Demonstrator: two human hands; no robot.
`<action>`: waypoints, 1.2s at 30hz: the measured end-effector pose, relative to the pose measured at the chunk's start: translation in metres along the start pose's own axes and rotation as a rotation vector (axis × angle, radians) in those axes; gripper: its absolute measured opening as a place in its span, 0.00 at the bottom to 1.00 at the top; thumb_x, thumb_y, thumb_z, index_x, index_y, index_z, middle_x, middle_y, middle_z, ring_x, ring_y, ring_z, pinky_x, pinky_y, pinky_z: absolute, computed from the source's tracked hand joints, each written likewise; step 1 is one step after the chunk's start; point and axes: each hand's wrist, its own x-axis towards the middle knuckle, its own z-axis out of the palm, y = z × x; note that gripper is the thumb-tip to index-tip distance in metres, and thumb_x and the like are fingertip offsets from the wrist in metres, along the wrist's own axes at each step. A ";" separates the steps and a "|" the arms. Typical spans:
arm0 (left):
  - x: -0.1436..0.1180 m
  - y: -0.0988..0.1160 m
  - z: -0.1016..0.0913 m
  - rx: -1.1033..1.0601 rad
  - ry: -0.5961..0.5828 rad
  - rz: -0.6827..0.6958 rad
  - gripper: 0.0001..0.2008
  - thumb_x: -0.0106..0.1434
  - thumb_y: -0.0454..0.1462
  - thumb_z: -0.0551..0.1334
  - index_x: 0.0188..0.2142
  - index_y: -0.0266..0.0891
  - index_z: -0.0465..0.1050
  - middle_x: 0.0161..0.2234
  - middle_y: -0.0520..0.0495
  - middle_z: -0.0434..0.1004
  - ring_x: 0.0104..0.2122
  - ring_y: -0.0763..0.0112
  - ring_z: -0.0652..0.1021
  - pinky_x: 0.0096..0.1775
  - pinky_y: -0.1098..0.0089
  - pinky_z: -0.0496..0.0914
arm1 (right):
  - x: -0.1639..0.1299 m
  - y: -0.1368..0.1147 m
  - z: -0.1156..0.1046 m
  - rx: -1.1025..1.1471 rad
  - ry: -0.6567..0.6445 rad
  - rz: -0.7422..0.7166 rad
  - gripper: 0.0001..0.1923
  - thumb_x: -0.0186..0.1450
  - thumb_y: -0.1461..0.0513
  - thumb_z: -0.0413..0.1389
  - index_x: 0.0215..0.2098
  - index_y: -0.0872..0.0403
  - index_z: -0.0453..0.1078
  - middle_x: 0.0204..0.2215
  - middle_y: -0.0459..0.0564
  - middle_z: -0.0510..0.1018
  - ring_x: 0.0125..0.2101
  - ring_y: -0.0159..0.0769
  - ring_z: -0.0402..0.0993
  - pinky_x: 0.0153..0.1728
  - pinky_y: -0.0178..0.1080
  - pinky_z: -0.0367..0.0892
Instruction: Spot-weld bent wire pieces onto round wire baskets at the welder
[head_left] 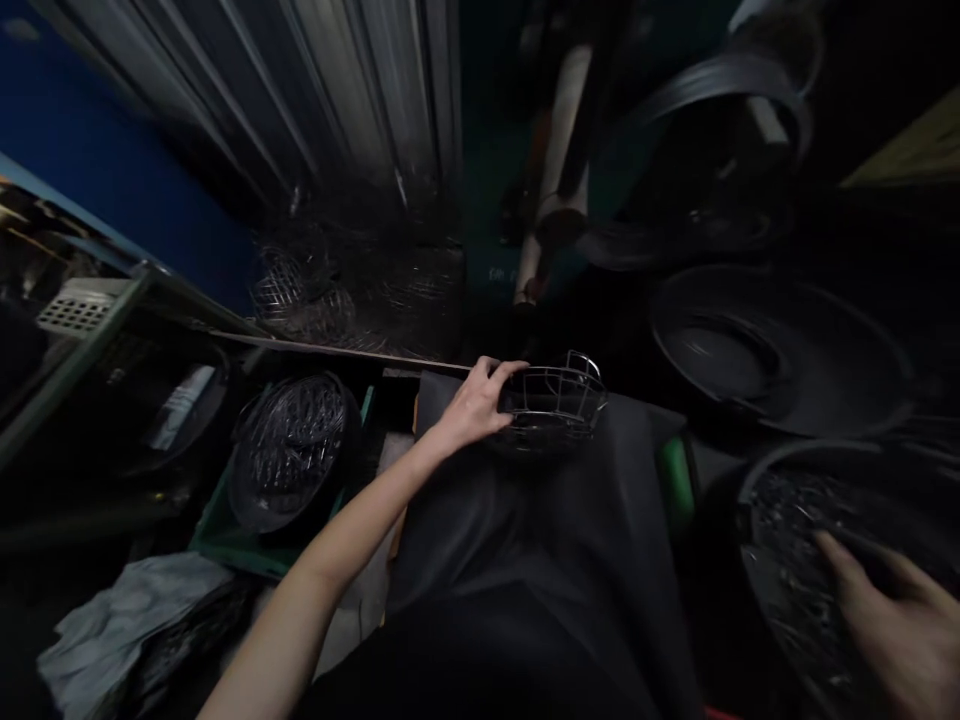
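Note:
My left hand [478, 405] grips the left side of a small wire cage [562, 405] made of thin bent metal wires. The cage sits just above dark cloth [525, 520] over my lap. On the right, my right hand [892, 620] is over a black tub [757, 480] full of small shiny metal pieces [795, 540]. Motion smears that hand, but its thumb and a finger show apart with nothing visible between them.
A black basin [832, 330] stands behind the tub. To the left, a round bundle of plastic-wrapped wire parts [292, 440] lies in a green crate [225, 525]. More wire cages [300, 295] are piled ahead. A machine rod [559, 150] points toward me.

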 end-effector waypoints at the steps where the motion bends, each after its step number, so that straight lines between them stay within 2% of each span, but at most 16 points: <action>1: 0.001 0.001 0.001 0.006 0.001 -0.004 0.34 0.51 0.31 0.63 0.57 0.45 0.59 0.46 0.46 0.58 0.48 0.61 0.69 0.53 0.59 0.67 | -0.004 -0.001 0.009 0.020 0.008 0.048 0.13 0.54 0.46 0.56 0.30 0.44 0.70 0.36 0.60 0.76 0.43 0.55 0.72 0.42 0.56 0.66; 3: 0.002 0.005 0.003 0.037 -0.001 -0.021 0.34 0.50 0.30 0.63 0.57 0.46 0.58 0.47 0.46 0.57 0.48 0.60 0.68 0.52 0.59 0.67 | -0.012 -0.005 0.036 0.041 -0.067 0.059 0.15 0.52 0.45 0.56 0.31 0.45 0.69 0.36 0.57 0.77 0.39 0.54 0.74 0.41 0.54 0.67; 7: 0.003 0.008 0.002 0.097 -0.063 -0.019 0.35 0.50 0.29 0.62 0.58 0.44 0.58 0.47 0.45 0.58 0.47 0.60 0.69 0.52 0.60 0.67 | -0.025 -0.013 0.086 -0.059 -0.338 -0.060 0.21 0.50 0.43 0.53 0.31 0.49 0.69 0.26 0.54 0.76 0.30 0.53 0.73 0.35 0.54 0.68; 9: 0.001 0.009 -0.001 0.089 -0.086 -0.015 0.34 0.51 0.29 0.62 0.57 0.43 0.58 0.45 0.45 0.59 0.46 0.61 0.70 0.51 0.60 0.68 | -0.029 -0.026 0.094 0.028 -0.378 -0.048 0.22 0.49 0.43 0.56 0.30 0.51 0.70 0.25 0.53 0.76 0.28 0.49 0.73 0.32 0.51 0.70; 11: -0.001 0.010 -0.005 0.077 -0.070 -0.018 0.32 0.51 0.29 0.62 0.57 0.44 0.59 0.45 0.46 0.60 0.46 0.62 0.70 0.51 0.61 0.68 | -0.033 -0.050 0.092 0.221 -0.422 -0.023 0.21 0.48 0.45 0.60 0.30 0.52 0.71 0.26 0.51 0.77 0.27 0.42 0.73 0.29 0.44 0.71; 14: -0.003 0.014 -0.007 0.105 -0.021 0.003 0.32 0.52 0.28 0.60 0.57 0.45 0.58 0.47 0.45 0.59 0.48 0.61 0.69 0.52 0.60 0.67 | -0.035 -0.099 0.092 0.474 -0.617 -0.006 0.20 0.47 0.48 0.64 0.27 0.54 0.70 0.22 0.48 0.76 0.22 0.35 0.72 0.22 0.35 0.69; 17: 0.001 0.016 -0.008 0.176 0.027 0.037 0.32 0.52 0.26 0.59 0.56 0.46 0.57 0.48 0.44 0.58 0.49 0.60 0.67 0.53 0.58 0.65 | -0.030 -0.140 0.109 0.590 -0.752 -0.036 0.20 0.46 0.49 0.66 0.25 0.55 0.68 0.19 0.48 0.75 0.20 0.32 0.71 0.19 0.33 0.67; 21: 0.007 0.011 -0.011 0.230 0.089 0.034 0.32 0.52 0.26 0.59 0.56 0.46 0.58 0.47 0.44 0.59 0.49 0.60 0.67 0.53 0.56 0.65 | -0.028 -0.165 0.133 0.617 -0.732 -0.080 0.21 0.46 0.48 0.66 0.26 0.56 0.69 0.18 0.48 0.75 0.19 0.32 0.70 0.19 0.33 0.66; 28: 0.013 0.008 -0.019 0.181 0.108 0.013 0.31 0.53 0.26 0.58 0.56 0.45 0.59 0.47 0.44 0.58 0.50 0.58 0.66 0.53 0.56 0.63 | -0.029 -0.174 0.147 0.605 -0.675 -0.078 0.20 0.47 0.48 0.65 0.28 0.55 0.70 0.17 0.45 0.73 0.17 0.30 0.67 0.18 0.33 0.63; 33: 0.018 0.009 -0.021 0.188 0.086 -0.006 0.34 0.51 0.24 0.57 0.57 0.45 0.58 0.48 0.43 0.57 0.50 0.59 0.65 0.54 0.56 0.63 | -0.028 -0.169 0.159 0.472 -0.545 -0.269 0.16 0.54 0.50 0.61 0.31 0.54 0.72 0.23 0.45 0.75 0.23 0.31 0.69 0.27 0.35 0.66; 36: 0.021 0.007 -0.021 0.181 0.092 -0.010 0.34 0.50 0.24 0.56 0.57 0.45 0.58 0.48 0.44 0.57 0.51 0.59 0.65 0.54 0.57 0.63 | -0.031 -0.166 0.163 0.389 -0.445 -0.363 0.15 0.58 0.50 0.58 0.33 0.54 0.73 0.26 0.46 0.76 0.24 0.31 0.69 0.28 0.35 0.65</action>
